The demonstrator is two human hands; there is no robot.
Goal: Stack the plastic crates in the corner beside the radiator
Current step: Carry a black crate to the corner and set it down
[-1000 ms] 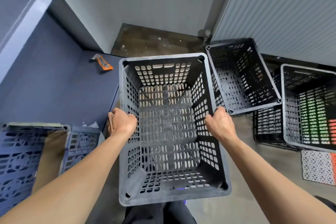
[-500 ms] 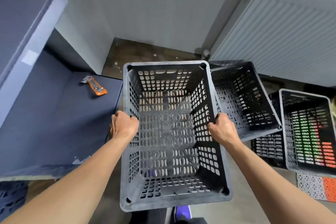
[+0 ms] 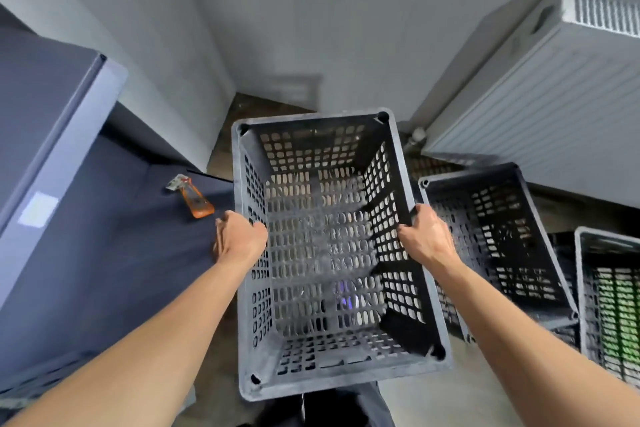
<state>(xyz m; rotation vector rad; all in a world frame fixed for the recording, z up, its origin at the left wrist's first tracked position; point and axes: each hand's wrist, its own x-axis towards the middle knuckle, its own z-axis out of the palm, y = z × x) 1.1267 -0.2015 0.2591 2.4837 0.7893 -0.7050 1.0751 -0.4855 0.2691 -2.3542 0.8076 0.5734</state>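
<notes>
Both hands clamped on one black crate, held off the floor short of the corner.

Left hand [image 3: 239,239] grips the left long rim, fingers curled over the edge. Right hand [image 3: 427,239] grips the opposite rim the same way, with both arms stretched forward. Crate [image 3: 311,236] is open side up and slightly skewed, its far end pointing at the bare floor corner [image 3: 252,107] just left of the radiator [image 3: 540,121]. Just right of it, a second black crate [image 3: 495,236] sits tilted, below the radiator. A third crate [image 3: 609,295] is at the right frame edge, green showing through its mesh. On the left, the dark desk [image 3: 104,246] carries an orange utility knife [image 3: 195,199] near the left hand, not touching.
</notes>
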